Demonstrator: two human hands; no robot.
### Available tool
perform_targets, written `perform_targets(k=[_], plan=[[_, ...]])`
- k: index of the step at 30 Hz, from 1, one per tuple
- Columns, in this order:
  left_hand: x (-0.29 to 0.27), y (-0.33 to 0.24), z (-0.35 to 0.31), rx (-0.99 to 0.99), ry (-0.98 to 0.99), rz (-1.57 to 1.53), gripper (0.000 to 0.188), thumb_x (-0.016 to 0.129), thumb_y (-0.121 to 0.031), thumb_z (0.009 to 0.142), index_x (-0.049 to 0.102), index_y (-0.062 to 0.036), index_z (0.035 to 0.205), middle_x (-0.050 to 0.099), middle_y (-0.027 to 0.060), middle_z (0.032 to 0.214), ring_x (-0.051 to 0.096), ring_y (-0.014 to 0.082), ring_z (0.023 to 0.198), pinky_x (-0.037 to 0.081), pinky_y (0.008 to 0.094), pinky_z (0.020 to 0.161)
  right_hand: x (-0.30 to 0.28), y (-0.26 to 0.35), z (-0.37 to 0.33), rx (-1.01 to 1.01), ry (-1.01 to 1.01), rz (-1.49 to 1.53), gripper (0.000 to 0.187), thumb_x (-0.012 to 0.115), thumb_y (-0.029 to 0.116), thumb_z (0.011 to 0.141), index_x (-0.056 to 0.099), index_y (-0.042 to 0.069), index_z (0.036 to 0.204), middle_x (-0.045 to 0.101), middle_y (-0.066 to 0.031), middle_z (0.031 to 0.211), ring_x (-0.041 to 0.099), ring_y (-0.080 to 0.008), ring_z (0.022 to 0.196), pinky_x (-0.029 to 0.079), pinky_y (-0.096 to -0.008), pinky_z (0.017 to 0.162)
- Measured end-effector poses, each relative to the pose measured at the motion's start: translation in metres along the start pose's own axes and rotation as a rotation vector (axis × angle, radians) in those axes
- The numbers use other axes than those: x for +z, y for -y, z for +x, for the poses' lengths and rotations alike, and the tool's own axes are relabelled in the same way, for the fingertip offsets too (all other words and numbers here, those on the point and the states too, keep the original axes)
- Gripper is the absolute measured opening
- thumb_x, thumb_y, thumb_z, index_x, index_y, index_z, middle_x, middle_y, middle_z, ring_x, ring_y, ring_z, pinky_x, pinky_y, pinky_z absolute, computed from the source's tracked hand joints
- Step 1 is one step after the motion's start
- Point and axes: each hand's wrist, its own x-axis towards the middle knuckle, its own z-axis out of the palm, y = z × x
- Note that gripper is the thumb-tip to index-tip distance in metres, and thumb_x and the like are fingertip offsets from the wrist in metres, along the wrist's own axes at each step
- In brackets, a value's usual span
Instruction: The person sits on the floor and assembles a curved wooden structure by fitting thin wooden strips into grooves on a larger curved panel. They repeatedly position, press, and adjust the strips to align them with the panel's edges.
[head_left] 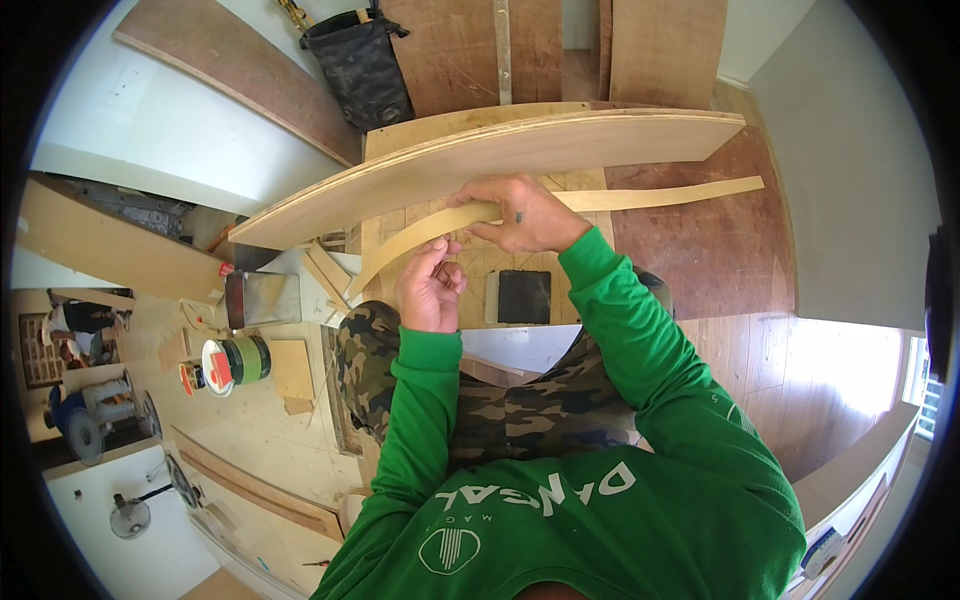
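A thin, pale wood strip (665, 194) is gripped in the right hand (525, 215), between thumb and fingers, over the middle of the workbench (400, 215). To the left of the grip, the strip is bowed down toward the bench's left edge; to the right, it is extended above a reddish-brown panel (700, 250), and contact with that panel cannot be confirmed. The left hand (432, 285) is held below the bowed section, fingers curled and fingertips at the strip's near edge; whether the strip is pinched there cannot be told.

A plywood board (480, 165) is stood on its long edge beyond the strip, layered edge uppermost, its left end projected past the bench's left edge. A dark square pad (524, 297) is placed by the bench's near edge, between the person's knees. Narrow wood offcuts (325, 268) are noted off the bench's left edge, with a green-banded bucket (240, 360) farther left on the floor. A black bag (358, 65) is seen beyond the bench's far left corner.
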Motion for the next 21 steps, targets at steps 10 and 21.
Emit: perform_targets(k=[10,21], plan=[[-0.004,0.006,0.005,0.036,-0.005,-0.023,0.016,0.077,-0.013,0.102,0.068,-0.0059,0.113,0.073,0.0066,0.098,0.061,0.0139,0.066,0.046,0.0302,0.06,-0.002,0.003,0.0,0.026,0.036,-0.012,0.041,0.085,0.006,0.086,0.077,0.002,0.127,0.079,-0.0182,0.122,0.075,-0.0367,0.114,0.059,-0.0439,0.098],[-0.06,-0.037,-0.038,0.199,-0.149,0.189,0.02,0.069,-0.023,0.108,0.07,-0.0043,0.102,0.064,0.0043,0.078,0.056,0.0163,0.063,0.043,0.0304,0.058,-0.007,0.007,0.001,0.012,0.012,-0.049,0.041,0.084,0.004,0.087,0.075,0.002,0.126,0.078,-0.018,0.124,0.074,-0.0372,0.117,0.058,-0.0445,0.102]])
